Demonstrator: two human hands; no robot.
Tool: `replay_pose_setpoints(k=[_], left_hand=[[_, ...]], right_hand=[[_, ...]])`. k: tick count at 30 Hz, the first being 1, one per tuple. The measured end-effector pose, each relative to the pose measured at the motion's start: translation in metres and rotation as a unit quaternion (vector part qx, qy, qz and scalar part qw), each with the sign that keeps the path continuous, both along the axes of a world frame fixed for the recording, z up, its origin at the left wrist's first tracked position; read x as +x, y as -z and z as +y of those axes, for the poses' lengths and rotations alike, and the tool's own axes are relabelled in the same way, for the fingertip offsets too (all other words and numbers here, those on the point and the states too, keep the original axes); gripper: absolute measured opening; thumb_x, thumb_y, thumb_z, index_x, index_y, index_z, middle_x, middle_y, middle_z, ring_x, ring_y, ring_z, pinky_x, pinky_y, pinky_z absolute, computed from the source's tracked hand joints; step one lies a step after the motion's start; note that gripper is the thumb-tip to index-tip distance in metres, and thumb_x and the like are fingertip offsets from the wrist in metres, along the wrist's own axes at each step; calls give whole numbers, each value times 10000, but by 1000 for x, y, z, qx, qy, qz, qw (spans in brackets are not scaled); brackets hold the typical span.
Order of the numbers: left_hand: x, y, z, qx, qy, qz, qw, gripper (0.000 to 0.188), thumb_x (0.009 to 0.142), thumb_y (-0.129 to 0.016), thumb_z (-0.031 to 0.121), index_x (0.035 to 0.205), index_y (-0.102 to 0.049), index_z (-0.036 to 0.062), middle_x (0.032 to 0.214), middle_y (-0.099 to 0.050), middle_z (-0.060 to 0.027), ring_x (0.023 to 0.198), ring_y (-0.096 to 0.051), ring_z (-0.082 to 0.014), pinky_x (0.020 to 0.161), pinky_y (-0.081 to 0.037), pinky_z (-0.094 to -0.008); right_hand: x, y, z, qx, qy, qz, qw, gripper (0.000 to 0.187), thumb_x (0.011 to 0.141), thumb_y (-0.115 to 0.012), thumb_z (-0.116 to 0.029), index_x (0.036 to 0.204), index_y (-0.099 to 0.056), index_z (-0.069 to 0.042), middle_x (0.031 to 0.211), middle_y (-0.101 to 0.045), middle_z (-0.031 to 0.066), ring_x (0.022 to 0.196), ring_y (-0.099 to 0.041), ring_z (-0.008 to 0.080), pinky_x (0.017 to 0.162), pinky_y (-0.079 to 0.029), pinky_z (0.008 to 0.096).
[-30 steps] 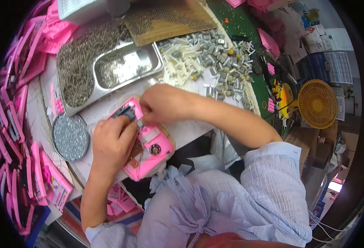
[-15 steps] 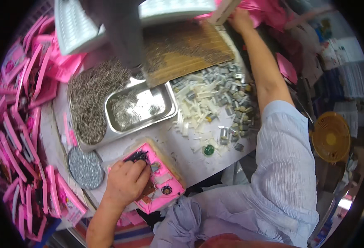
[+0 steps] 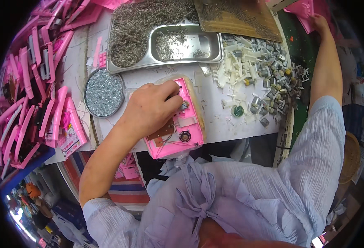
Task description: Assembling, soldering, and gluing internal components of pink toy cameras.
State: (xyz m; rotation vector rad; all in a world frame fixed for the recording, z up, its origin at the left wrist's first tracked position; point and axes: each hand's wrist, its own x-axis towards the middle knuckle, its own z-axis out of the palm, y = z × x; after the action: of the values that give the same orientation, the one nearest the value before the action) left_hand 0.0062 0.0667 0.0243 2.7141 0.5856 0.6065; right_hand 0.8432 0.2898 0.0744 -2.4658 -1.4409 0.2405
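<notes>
My left hand (image 3: pixel 154 106) is closed, its fingers curled down over an open pink plastic casing (image 3: pixel 176 142). What the fingertips pinch is hidden beneath them. Inside the casing show a small motor (image 3: pixel 184 106), a round black part (image 3: pixel 185 136), a brown circuit board (image 3: pixel 161 131) and thin wires. The casing lies on a pale padded block (image 3: pixel 198 110) at the near side of the table. Far to the right, at the end of my outstretched arm, my right hand (image 3: pixel 320 23) grips the edge of a pink plastic panel (image 3: pixel 304 15).
Behind the casing stands a metal tray (image 3: pixel 178 65) with many small screws. A cardboard sheet (image 3: pixel 240 18) with more screws overlaps it. White plastic parts (image 3: pixel 238 62) and small motors (image 3: pixel 273 87) lie heaped at right. A round dish (image 3: pixel 104 93) of metal bits and piled pink casings (image 3: pixel 29 82) occupy the left.
The whole view has shifted, so the table appears higher up. My right hand now shows at a pink panel at far right. My left hand stays over the casing; the dark part under its fingers no longer shows.
</notes>
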Motion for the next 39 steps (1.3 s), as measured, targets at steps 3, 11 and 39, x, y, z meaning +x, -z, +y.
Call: replay_pose_setpoints(k=[3, 11, 39], left_hand=[[-8, -5, -3, 20, 3, 32, 999, 89, 791, -652, 163, 834, -612, 97, 918, -579, -48, 772, -645, -213, 641, -498, -372], [-7, 4, -2, 87, 29, 3, 996, 118, 815, -645, 162, 923, -632, 118, 972, -594, -58, 754, -640, -234, 632, -501, -377], [-68, -67, -46, -486, -199, -477, 705, 276, 1042, -597, 173, 1220, -617, -36, 961, -724, -116, 714, -703, -164, 580, -578, -275]], right_hand=[[-57, 22, -16, 191, 65, 303, 931, 209, 970, -672, -177, 1099, -694, -14, 997, -735, 127, 928, -711, 249, 773, -597, 378], [-51, 105, -132, 369, 259, 457, 767, 236, 938, -683, 23, 1151, -603, 86, 1059, -682, 215, 956, -700, 372, 804, -677, 510], [-634, -13, -288, 127, -281, 567, 764, 594, 1026, -585, -151, 1554, -348, -18, 836, -667, 76, 685, -591, 88, 580, -454, 236]])
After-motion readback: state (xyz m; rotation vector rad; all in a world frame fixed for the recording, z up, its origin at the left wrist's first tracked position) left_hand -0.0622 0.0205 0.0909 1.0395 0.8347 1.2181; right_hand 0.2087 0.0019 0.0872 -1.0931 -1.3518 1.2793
